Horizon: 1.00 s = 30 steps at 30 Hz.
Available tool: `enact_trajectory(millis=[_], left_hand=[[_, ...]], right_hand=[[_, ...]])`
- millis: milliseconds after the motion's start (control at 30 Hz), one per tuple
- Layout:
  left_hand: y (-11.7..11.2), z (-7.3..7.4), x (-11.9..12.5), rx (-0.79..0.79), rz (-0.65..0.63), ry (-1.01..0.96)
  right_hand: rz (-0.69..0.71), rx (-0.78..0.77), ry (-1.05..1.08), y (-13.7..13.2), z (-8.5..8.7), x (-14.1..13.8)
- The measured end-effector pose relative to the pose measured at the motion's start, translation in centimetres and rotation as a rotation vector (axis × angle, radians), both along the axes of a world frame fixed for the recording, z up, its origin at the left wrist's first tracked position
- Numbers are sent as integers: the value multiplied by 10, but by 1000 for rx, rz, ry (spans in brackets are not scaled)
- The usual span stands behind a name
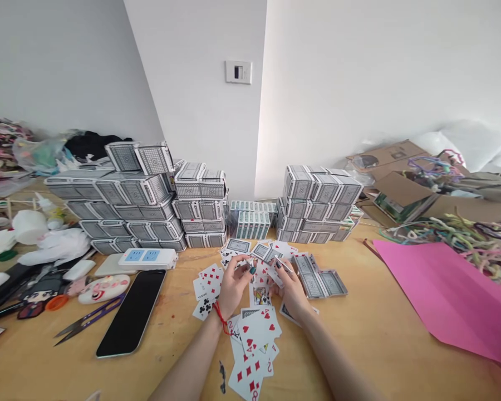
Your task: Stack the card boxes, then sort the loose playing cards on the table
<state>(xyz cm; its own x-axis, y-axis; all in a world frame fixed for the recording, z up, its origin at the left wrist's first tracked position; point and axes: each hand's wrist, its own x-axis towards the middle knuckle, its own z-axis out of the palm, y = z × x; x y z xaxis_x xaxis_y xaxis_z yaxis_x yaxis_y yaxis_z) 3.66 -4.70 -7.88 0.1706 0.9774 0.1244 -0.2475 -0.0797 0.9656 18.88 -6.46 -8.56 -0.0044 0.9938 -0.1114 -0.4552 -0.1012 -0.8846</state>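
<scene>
My left hand (232, 287), with a red string bracelet at its wrist, is closed in a pinch above loose playing cards. What sits between its fingertips is small and whitish, too unclear to name. Just to its right, my right hand (291, 289) is closed on a few playing cards (274, 275), tilted and partly hidden by the fingers. Face-up cards (259, 329) lie spread between my forearms, with more cards (211, 279) left of my left hand. Beside my right hand rests an opened-out grey patterned card box (309, 275).
Grey patterned card boxes stand in stacks at left (129, 192), centre left (200, 209) and right (317, 203). Small packs (253, 223) stand between them. A phone (131, 313), snips (89, 318) and a power strip (147, 258) lie left. A pink sheet (442, 301) lies right.
</scene>
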Motion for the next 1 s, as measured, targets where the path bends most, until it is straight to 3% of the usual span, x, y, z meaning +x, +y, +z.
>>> enact_trajectory(millis=[300, 533, 800, 1000], left_hand=[[-5, -7, 4, 193, 38, 272], [-5, -10, 2, 332, 26, 503], [-7, -9, 5, 395, 47, 547], [-8, -4, 6, 422, 26, 516]], right_hand=[[-26, 3, 110, 2, 2, -5], [-51, 11, -39, 0, -1, -5], [-131, 137, -205, 3, -9, -6], [-139, 146, -206, 3, -11, -5]])
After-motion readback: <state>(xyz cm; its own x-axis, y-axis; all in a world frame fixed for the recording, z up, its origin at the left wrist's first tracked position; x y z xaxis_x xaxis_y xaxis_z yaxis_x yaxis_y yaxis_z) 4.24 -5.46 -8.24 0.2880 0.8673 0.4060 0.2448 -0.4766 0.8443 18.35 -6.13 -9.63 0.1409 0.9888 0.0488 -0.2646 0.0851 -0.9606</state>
